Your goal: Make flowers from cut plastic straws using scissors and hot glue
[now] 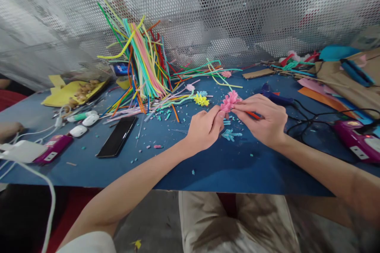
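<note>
Between my two hands is a pink pipe-cleaner flower [229, 101], held a little above the blue table. My left hand [205, 128] is closed at its lower left side, thumb and fingers pinching it. From the right, the fingertips of my right hand [263, 118] close on the flower's edge. Below my hands lies a light-blue pipe-cleaner piece [231, 135] with short branches. A yellow flower [201, 99] rests just beyond my left hand, with a pale pink one [190, 87] behind it.
A bundle of colourful pipe cleaners [145, 59] stands at the back. A black phone [117, 137] and small clippings lie left. A blue glue gun [276, 95] and its cables are right. Purple power strips [56, 148] sit at both sides. A perforated metal panel [237, 12] rises behind.
</note>
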A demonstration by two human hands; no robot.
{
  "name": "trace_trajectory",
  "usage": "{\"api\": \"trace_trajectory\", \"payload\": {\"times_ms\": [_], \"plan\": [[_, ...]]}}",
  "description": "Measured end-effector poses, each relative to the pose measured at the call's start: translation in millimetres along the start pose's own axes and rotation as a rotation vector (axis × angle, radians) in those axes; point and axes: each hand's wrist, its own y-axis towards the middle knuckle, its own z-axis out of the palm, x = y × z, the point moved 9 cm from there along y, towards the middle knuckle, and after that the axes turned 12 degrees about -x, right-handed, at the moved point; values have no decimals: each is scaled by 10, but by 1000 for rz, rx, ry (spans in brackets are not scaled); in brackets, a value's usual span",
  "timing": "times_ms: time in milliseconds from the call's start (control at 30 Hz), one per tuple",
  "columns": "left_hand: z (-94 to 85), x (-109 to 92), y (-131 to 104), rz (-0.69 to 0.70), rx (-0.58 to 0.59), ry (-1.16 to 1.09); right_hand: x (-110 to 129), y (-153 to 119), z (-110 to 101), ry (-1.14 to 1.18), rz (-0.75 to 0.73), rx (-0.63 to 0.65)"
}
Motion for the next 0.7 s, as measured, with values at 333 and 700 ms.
{"api": "trace_trajectory", "payload": {"times_ms": [333, 700], "plan": [[7, 84, -40, -268, -72, -424, -2, -58, 134, 131, 20, 103], [-47, 3, 25, -70, 23, -147, -59, -61, 126, 105, 87, 136]]}}
